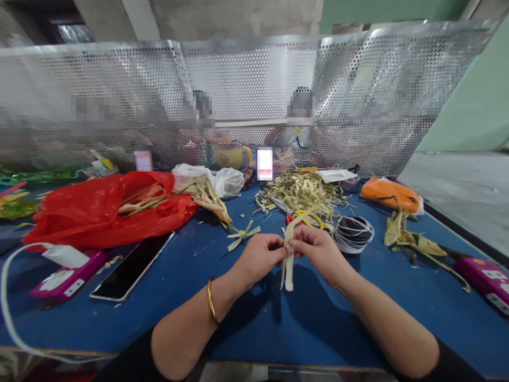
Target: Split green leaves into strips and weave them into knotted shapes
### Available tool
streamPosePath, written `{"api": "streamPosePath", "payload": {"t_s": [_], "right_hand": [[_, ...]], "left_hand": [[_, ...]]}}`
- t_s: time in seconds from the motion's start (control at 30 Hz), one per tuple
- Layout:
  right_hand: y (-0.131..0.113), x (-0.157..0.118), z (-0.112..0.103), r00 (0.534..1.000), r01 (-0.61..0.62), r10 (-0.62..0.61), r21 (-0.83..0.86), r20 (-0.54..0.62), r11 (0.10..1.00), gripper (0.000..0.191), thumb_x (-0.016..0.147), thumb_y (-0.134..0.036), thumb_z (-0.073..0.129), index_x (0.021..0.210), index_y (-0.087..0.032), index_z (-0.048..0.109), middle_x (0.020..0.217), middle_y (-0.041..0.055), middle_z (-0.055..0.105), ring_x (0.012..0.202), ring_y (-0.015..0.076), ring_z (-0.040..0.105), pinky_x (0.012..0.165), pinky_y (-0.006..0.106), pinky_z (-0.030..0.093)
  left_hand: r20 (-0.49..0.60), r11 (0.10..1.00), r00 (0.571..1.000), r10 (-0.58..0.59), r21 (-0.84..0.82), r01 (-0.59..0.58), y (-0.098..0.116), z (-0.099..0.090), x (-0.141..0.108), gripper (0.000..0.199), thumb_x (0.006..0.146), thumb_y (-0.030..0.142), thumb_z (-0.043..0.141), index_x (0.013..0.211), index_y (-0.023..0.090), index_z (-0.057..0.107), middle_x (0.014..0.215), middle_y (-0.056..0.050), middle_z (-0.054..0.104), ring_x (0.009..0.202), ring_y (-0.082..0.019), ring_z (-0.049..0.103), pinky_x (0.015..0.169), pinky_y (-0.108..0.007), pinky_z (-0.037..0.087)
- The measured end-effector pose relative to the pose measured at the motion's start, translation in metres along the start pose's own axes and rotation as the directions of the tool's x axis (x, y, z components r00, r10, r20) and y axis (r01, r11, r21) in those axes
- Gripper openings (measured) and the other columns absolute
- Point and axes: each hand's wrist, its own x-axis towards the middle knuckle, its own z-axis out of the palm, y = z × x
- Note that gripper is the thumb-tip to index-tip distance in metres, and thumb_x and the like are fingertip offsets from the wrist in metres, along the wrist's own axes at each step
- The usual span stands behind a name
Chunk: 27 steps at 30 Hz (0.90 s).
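Between my two hands, above the blue table (254,323), is a pale strip of dried husk (290,273) whose lower end hangs down. My left hand (260,253) pinches it with thumb and fingers. From the other side my right hand (316,246) grips the same strip near its upper part. Just beyond my fingers lie scissors (314,218) with red and yellow handles, blades toward a heap of shredded husk (304,193). A small bow-like piece of knotted husk (244,235) rests left of my hands. Right of them sits a coil of white cord (353,234).
A red plastic bag (91,207) with husks lies left, near a black phone (133,265) and a purple power strip (69,276) with a white cable. An orange packet (392,195) and another purple power strip (483,281) are right. A perforated metal screen (250,79) stands behind; people sit beyond it.
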Motion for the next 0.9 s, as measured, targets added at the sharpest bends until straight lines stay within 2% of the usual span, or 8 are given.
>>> {"api": "streamPosePath", "payload": {"t_s": [0.13,0.23,0.3,0.4,0.6,0.8,0.87,0.9], "right_hand": [[-0.001,-0.001,0.000,0.999,-0.010,0.012,0.046,-0.046,0.999,0.023,0.069,-0.037,0.071,0.067,-0.018,0.058,0.059,-0.0038,0.057,0.055,0.0092,0.050,0.057,0.024,0.044],[0.001,-0.003,0.005,0.996,-0.064,0.068,0.071,-0.061,0.995,0.031,0.069,-0.046,0.072,0.077,-0.018,0.060,0.066,-0.0019,0.061,0.062,0.0109,0.056,0.059,0.024,0.046],[0.004,-0.004,0.010,0.992,-0.126,0.127,0.078,-0.015,0.989,0.038,0.065,-0.048,0.075,0.082,-0.018,0.060,0.070,-0.0009,0.064,0.065,0.0128,0.060,0.058,0.024,0.047],[0.008,-0.006,0.016,0.983,-0.183,0.180,0.099,0.033,0.978,0.040,0.063,-0.050,0.076,0.078,-0.017,0.058,0.065,-0.0012,0.065,0.059,0.0138,0.063,0.054,0.024,0.046],[0.006,-0.006,0.015,0.971,-0.230,0.236,0.132,-0.036,0.964,0.032,0.070,-0.046,0.069,0.070,-0.017,0.057,0.059,-0.0003,0.066,0.050,0.0100,0.061,0.053,0.021,0.046],[0.010,-0.005,0.013,0.979,-0.187,0.190,0.050,-0.069,0.981,0.027,0.076,-0.043,0.063,0.072,-0.019,0.053,0.059,-0.0041,0.061,0.043,0.0084,0.055,0.047,0.021,0.042],[0.013,-0.003,0.009,0.989,-0.104,0.100,-0.034,-0.108,0.994,0.026,0.077,-0.043,0.061,0.071,-0.020,0.052,0.057,-0.0056,0.057,0.042,0.0084,0.052,0.047,0.022,0.041],[0.014,-0.002,0.006,0.992,-0.054,0.042,-0.101,-0.120,0.993,0.025,0.078,-0.043,0.061,0.070,-0.020,0.052,0.056,-0.0058,0.056,0.043,0.0090,0.051,0.047,0.023,0.040]], "left_hand": [[-0.034,0.999,0.998,-0.052,-0.013,0.052,0.001,-0.002,0.000,0.021,0.070,0.035,0.064,0.062,0.016,0.064,0.054,0.002,0.055,0.052,-0.009,0.046,0.048,-0.021,0.030],[-0.148,0.996,0.988,-0.051,-0.080,0.040,-0.003,-0.002,0.002,0.025,0.068,0.040,0.067,0.064,0.015,0.065,0.052,0.003,0.051,0.049,-0.008,0.041,0.046,-0.021,0.027],[-0.209,0.993,0.977,-0.036,-0.116,0.011,-0.005,-0.001,0.003,0.027,0.066,0.041,0.069,0.062,0.015,0.064,0.050,0.004,0.048,0.048,-0.008,0.037,0.045,-0.021,0.025],[-0.237,0.990,0.971,-0.018,-0.143,-0.017,-0.005,-0.001,0.004,0.028,0.065,0.041,0.069,0.058,0.014,0.062,0.048,0.005,0.046,0.047,-0.007,0.035,0.046,-0.022,0.025],[-0.249,0.994,0.968,0.009,-0.106,-0.037,-0.004,-0.001,0.003,0.027,0.069,0.037,0.064,0.057,0.014,0.059,0.047,0.005,0.043,0.047,-0.007,0.034,0.047,-0.022,0.026],[-0.246,0.997,0.969,-0.016,-0.080,-0.004,-0.006,0.000,0.004,0.022,0.074,0.035,0.058,0.064,0.015,0.059,0.053,0.003,0.048,0.049,-0.009,0.041,0.047,-0.022,0.030],[-0.337,0.999,0.941,0.039,0.026,-0.032,-0.004,-0.001,0.001,0.028,0.079,0.040,0.056,0.064,0.017,0.059,0.052,0.003,0.048,0.049,-0.010,0.042,0.049,-0.023,0.032],[-0.399,0.988,0.909,0.122,0.133,-0.074,-0.003,-0.002,0.000,0.032,0.081,0.042,0.055,0.062,0.017,0.058,0.051,0.003,0.048,0.050,-0.011,0.044,0.052,-0.023,0.034]]}}
